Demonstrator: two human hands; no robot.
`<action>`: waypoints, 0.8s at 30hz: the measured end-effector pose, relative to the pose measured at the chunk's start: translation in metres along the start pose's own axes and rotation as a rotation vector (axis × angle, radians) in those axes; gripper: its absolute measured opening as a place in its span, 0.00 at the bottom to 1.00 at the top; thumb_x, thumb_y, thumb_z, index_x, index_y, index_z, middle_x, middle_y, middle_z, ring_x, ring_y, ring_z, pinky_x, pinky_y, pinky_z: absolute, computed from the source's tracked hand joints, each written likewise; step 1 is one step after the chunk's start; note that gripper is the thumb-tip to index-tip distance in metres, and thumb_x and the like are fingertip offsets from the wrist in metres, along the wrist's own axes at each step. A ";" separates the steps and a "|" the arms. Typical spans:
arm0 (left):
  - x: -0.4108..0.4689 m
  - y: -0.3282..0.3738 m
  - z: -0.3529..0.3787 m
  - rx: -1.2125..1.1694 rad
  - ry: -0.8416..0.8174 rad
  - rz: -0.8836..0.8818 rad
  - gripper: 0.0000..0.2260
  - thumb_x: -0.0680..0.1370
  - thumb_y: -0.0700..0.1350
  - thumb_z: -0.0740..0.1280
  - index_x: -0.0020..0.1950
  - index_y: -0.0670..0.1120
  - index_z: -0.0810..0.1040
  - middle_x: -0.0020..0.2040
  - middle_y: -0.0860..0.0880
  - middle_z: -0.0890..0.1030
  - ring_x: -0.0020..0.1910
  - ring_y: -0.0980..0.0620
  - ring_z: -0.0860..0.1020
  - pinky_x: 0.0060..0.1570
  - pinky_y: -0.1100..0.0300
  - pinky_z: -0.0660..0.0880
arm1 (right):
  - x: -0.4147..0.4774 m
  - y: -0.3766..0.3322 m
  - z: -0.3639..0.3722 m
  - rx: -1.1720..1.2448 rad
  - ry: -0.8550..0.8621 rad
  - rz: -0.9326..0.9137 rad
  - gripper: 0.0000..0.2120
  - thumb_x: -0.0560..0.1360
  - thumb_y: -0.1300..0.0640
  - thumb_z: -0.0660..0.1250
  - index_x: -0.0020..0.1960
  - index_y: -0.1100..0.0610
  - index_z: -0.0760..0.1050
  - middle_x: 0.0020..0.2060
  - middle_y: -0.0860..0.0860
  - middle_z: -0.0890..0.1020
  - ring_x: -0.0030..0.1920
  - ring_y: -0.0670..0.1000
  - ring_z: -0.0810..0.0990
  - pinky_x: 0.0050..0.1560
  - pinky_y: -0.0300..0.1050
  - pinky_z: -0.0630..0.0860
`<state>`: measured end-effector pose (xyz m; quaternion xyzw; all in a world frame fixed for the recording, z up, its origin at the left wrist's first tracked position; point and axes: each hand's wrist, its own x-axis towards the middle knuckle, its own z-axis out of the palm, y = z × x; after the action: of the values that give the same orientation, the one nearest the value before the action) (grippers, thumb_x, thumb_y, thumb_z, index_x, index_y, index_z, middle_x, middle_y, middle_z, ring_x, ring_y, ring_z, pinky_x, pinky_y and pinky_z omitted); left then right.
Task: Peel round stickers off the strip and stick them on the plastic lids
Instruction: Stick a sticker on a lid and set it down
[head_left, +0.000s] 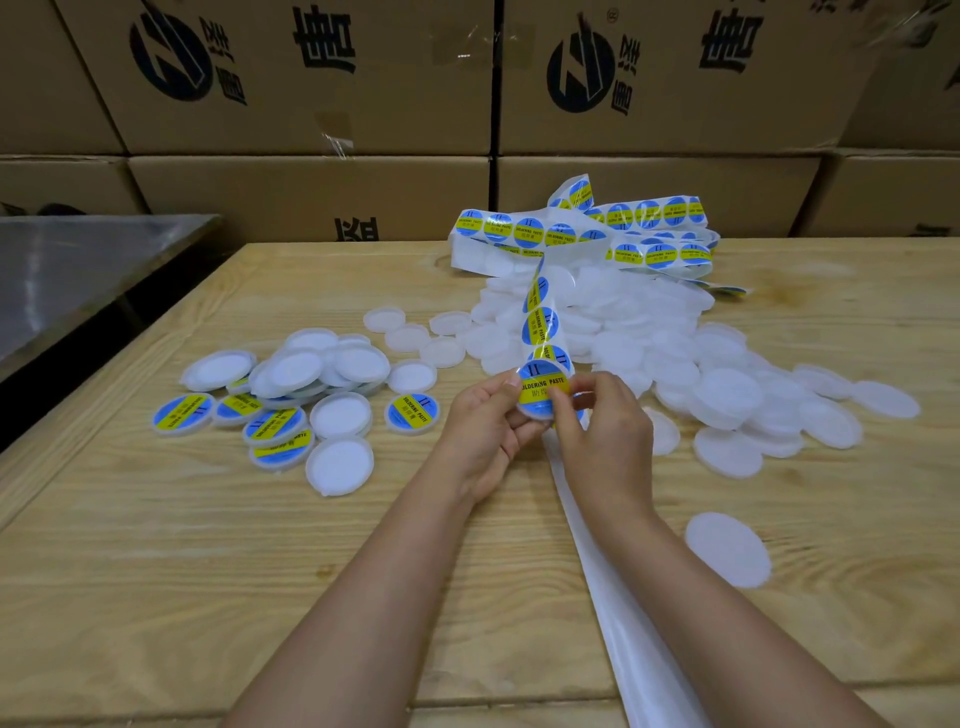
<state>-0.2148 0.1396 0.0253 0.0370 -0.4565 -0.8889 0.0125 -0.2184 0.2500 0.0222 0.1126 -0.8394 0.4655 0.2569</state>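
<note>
Sticker (543, 387) sits on a lid (534, 411) held above the desk (208, 571), between both hands: left hand (483, 431) grips the lid's rim, right hand (608, 431) pinches the sticker's right edge. Strip (540, 322) runs lengthwise away from the hands to the far heap; bare backing (613, 597) trails toward the person. Labelled lids (275, 426) lie left, blank lids (675, 353) right, nearer the right hand. Cardboard boxes (311, 104) behind, closed.

I see the worktop (208, 571) as bare pale wood, grainy and matt. The lid (527, 414) is frosted translucent white plastic, and the sticker (537, 384) on it is glossy. The strip (613, 597) is slick, shiny white backing paper. The boxes (311, 104) are matt brown cardboard with shiny clear tape (337, 140). The table (78, 270) at left is dull brushed metal.
</note>
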 end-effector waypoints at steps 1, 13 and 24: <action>0.000 0.000 0.000 -0.001 -0.002 -0.002 0.13 0.82 0.38 0.54 0.61 0.32 0.73 0.52 0.36 0.81 0.45 0.47 0.83 0.48 0.58 0.80 | 0.000 0.000 -0.001 0.051 -0.013 0.035 0.18 0.74 0.59 0.69 0.62 0.58 0.72 0.45 0.51 0.79 0.43 0.50 0.80 0.40 0.37 0.66; -0.004 0.000 -0.002 0.044 -0.197 -0.070 0.13 0.79 0.40 0.57 0.59 0.38 0.75 0.51 0.42 0.82 0.48 0.47 0.82 0.52 0.55 0.79 | 0.006 0.008 -0.002 0.213 0.131 0.138 0.11 0.75 0.56 0.68 0.37 0.58 0.71 0.34 0.52 0.78 0.37 0.52 0.76 0.36 0.32 0.67; -0.005 -0.001 -0.002 -0.067 -0.191 -0.112 0.13 0.79 0.40 0.56 0.60 0.38 0.75 0.52 0.42 0.82 0.47 0.48 0.83 0.52 0.57 0.78 | 0.002 0.004 0.006 0.282 0.019 0.197 0.18 0.68 0.49 0.74 0.42 0.47 0.63 0.44 0.48 0.74 0.45 0.47 0.74 0.40 0.27 0.67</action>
<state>-0.2100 0.1388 0.0236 -0.0229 -0.4228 -0.9024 -0.0794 -0.2240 0.2470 0.0182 0.0605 -0.7702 0.6027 0.1998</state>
